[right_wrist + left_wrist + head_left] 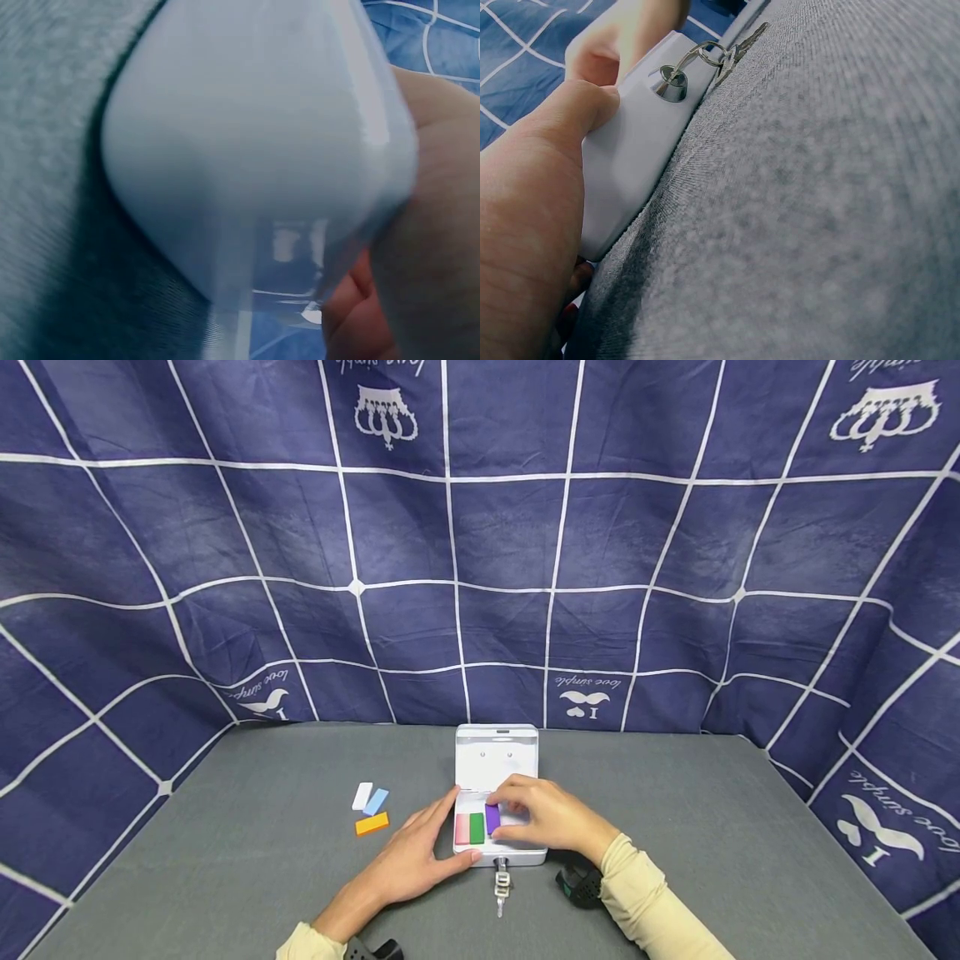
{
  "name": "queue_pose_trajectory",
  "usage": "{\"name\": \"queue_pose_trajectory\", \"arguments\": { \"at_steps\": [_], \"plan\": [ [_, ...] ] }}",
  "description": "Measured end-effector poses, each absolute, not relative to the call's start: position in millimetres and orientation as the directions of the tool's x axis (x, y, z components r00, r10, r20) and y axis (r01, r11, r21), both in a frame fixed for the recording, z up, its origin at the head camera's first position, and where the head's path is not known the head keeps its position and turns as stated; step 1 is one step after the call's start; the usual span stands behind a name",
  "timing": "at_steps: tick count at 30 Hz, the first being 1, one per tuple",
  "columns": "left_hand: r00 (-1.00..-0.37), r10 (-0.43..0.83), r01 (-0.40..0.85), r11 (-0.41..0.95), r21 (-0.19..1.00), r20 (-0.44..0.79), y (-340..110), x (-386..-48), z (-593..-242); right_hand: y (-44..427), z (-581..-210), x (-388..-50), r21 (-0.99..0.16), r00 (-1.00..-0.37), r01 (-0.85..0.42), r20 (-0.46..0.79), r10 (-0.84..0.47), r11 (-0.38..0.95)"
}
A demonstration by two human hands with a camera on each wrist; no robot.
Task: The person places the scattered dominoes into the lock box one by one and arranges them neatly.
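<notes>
A dark blue cloth (502, 543) with white grid lines hangs behind everything, and before it spreads a grey table (225, 877). On the table stands a small white box (525, 859), its lid (495, 770) raised at the back.

From where I stand, the left hand (420, 847) lies spread against the box, fingers straight along its left side and thumb at the front edge, gripping no block. The right hand (551, 814) reaches inside with a narrow pinch, holding the purple block (492, 820) between thumb and fingertips (whether it rests on the box floor, I cannot tell).

Left of the purple one, with a gap between, a green block (476, 828) and a pink block (462, 829) lie side by side in the box. Well apart on the table, an orange block (372, 824) lies nearest me, with a blue block (377, 802) and a white block (362, 796) close by.

I'd judge the sorting about halfway: three blocks within the walls, three outside, the lid not shut. Smallest of all, keys (502, 889) hang from the front lock.
</notes>
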State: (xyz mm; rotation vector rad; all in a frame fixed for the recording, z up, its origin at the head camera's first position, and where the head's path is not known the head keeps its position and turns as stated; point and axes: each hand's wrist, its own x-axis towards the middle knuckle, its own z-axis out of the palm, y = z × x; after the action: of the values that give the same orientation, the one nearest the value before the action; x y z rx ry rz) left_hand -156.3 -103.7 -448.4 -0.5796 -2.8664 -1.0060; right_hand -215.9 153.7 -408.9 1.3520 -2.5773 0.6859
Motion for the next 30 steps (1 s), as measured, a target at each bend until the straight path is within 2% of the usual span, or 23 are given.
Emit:
{"name": "queue_pose_trajectory", "arguments": {
  "at_steps": [16, 30],
  "plan": [
    [-0.928, 0.343, 0.359, 0.715, 0.599, 0.147, -101.8, -156.3, -447.4, 153.1, -416.5, -211.4, -0.343, -0.62, -0.78, 0.309, -0.721, 0.524],
    [-0.928, 0.341, 0.359, 0.706, 0.61, 0.15, -103.9, -156.2, -447.7, 150.3, -414.9, -212.3, -0.336, -0.617, -0.782, 0.301, -0.727, 0.525]
  ]
}}
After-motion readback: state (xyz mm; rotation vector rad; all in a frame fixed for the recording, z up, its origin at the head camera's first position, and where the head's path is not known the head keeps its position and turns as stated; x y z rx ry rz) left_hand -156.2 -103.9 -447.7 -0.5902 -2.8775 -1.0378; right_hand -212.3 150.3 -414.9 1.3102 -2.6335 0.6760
